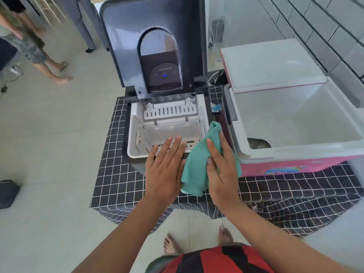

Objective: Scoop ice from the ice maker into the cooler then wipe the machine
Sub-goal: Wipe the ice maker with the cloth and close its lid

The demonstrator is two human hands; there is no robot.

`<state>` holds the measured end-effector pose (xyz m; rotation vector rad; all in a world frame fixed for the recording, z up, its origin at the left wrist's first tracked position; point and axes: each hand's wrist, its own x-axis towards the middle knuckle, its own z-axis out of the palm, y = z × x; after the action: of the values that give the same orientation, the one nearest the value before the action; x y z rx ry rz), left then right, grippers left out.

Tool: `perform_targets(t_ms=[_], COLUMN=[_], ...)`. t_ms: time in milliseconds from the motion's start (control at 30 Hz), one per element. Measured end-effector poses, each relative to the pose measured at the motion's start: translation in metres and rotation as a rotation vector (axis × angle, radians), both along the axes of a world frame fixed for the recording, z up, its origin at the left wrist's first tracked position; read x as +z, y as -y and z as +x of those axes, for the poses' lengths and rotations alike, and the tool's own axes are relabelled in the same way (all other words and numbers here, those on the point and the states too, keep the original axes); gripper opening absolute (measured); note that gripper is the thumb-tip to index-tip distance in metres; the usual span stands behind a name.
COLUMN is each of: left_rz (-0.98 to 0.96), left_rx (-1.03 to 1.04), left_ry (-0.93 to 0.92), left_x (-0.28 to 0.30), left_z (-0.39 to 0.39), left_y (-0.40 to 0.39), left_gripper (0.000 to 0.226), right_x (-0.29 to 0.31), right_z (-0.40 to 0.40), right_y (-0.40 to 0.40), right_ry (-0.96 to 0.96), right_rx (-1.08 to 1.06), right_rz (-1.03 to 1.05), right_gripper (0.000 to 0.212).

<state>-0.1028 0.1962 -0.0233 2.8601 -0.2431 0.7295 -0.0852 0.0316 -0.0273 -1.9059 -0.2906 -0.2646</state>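
The dark ice maker [136,123] stands on a black grid-patterned table [118,184], its lid [122,42] raised upright. Its white inner basket [173,131] looks bare of ice. A green cloth [197,164] lies over the machine's front right corner, and my right hand [220,170] presses on it with the thumb tucked over the fabric. My left hand [165,166] rests flat with fingers apart on the machine's front rim, beside the cloth. To the right sits a pink cooler [285,166] with a white interior [295,123] and its lid [271,64] open; something greyish shows in its near corner.
Two other people's legs and bare feet [59,73] stand on the pale tiled floor at the upper left. A dark bag [7,194] lies on the floor at the left edge. A grey tiled wall [325,26] runs behind the cooler. My own bare feet [197,243] are below the table's edge.
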Motion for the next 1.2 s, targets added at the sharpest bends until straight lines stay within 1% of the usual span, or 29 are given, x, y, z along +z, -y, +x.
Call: perform_targets(t_ms=[67, 133, 233, 333, 400, 467, 600, 733, 900, 1000, 1067, 1200], left_rz=[-0.03, -0.053, -0.075, -0.085, -0.086, -0.099, -0.134, -0.139, -0.161, -0.164, -0.156, -0.164], left_rx=[-0.036, -0.051, -0.009, 0.019, 0.014, 0.026, -0.015, -0.02, -0.013, -0.016, -0.015, -0.063], left_ry=[-0.009, -0.016, -0.033, -0.029, -0.026, -0.022, -0.023, -0.01, -0.018, -0.022, -0.015, 0.019], left_x=[-0.001, -0.001, 0.0, 0.001, 0.002, 0.003, 0.003, 0.003, 0.003, 0.002, 0.002, 0.003], left_z=[-0.001, -0.001, -0.001, -0.001, -0.001, -0.001, -0.001, 0.001, 0.0, 0.001, 0.001, 0.001], left_y=[0.0, 0.002, 0.01, 0.013, 0.014, 0.015, 0.012, 0.01, 0.012, 0.011, 0.011, 0.009], left_gripper=[0.05, 0.05, 0.046, 0.043, 0.042, 0.042, 0.042, 0.038, 0.036, 0.037, 0.036, 0.035], right_x=[0.007, 0.013, 0.027, 0.047, 0.05, 0.044, 0.023, 0.028, 0.035, 0.043, 0.043, 0.032], right_z=[0.005, 0.019, 0.061, 0.11, 0.124, 0.114, 0.068, 0.095, 0.143, 0.148, 0.137, 0.11], right_y=[-0.003, 0.001, 0.006, 0.007, 0.007, 0.008, 0.013, 0.009, 0.006, -0.005, -0.007, 0.0], right_ry=[-0.086, -0.13, -0.224, -0.279, -0.28, -0.281, -0.114, -0.126, -0.17, -0.252, -0.272, -0.151], right_rx=[0.037, 0.055, 0.088, 0.206, 0.253, 0.269, 0.246, 0.3, 0.319, 0.224, 0.18, 0.189], right_rz=[0.157, 0.253, 0.241, 0.187, 0.157, 0.14, 0.109, 0.071, 0.146, 0.307, 0.342, 0.185], right_gripper=[0.04, 0.037, 0.033, 0.037, 0.043, 0.047, 0.037, 0.036, 0.033, 0.031, 0.032, 0.034])
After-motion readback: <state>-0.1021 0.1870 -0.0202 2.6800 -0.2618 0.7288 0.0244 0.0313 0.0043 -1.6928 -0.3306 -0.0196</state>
